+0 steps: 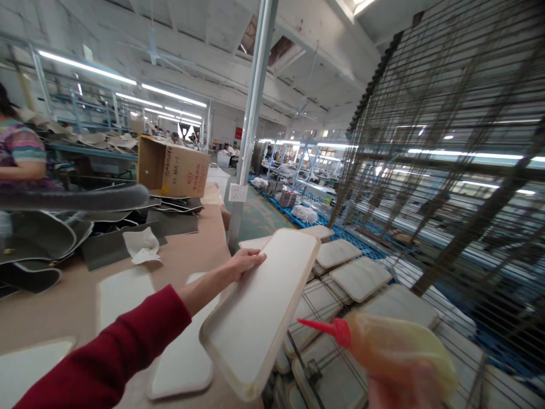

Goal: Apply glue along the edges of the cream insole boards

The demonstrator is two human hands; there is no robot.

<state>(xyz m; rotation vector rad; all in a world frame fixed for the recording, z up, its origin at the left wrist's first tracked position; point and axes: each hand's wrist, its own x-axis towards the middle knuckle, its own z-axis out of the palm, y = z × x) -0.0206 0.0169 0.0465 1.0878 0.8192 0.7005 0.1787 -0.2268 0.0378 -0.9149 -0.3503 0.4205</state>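
Observation:
My left hand, on a red-sleeved arm, grips the far left edge of a pale rounded rectangular panel and holds it tilted above the table edge. My right hand shows only at the bottom edge, blurred, closed around a yellowish squeeze bottle with a red nozzle. The nozzle points left, close to the panel's right edge. More of the same pale panels lie spread on wire rack shelves below and to the right.
A brown worktable carries flat pale panels, grey material pieces and a cardboard box. A person in a striped top sits far left. A steel post stands ahead; a tall wire rack fills the right.

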